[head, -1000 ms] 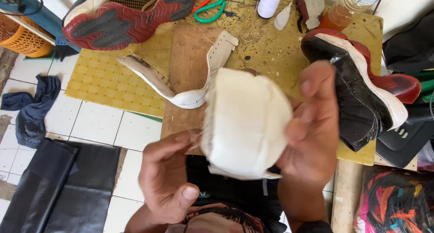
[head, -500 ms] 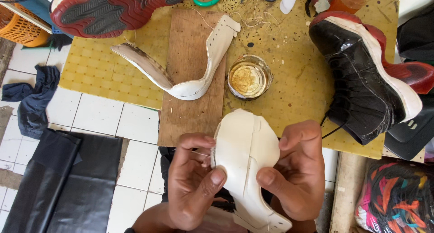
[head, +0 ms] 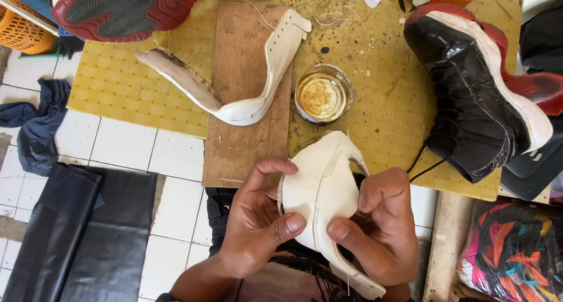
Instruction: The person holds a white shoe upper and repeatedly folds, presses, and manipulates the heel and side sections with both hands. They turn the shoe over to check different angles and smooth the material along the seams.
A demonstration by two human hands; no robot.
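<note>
Since half a second ago, my hands have kept their hold on the white leather shoe piece [head: 319, 199] while it has turned slightly, its far tip now lying just near of the glass jar of amber glue [head: 323, 94] on the yellow counter [head: 375, 73]. My left hand [head: 255, 226] pinches the piece's left edge with thumb pressed on its face and fingers [head: 270, 168] curled over the rim; my right hand [head: 381, 226] pinches the right edge the same way. Far of the hands, a second white upper piece [head: 246, 79] rests on a wooden board [head: 240, 143], with a black shoe [head: 475, 97] at right and a red-soled shoe [head: 126, 6] at far left.
</note>
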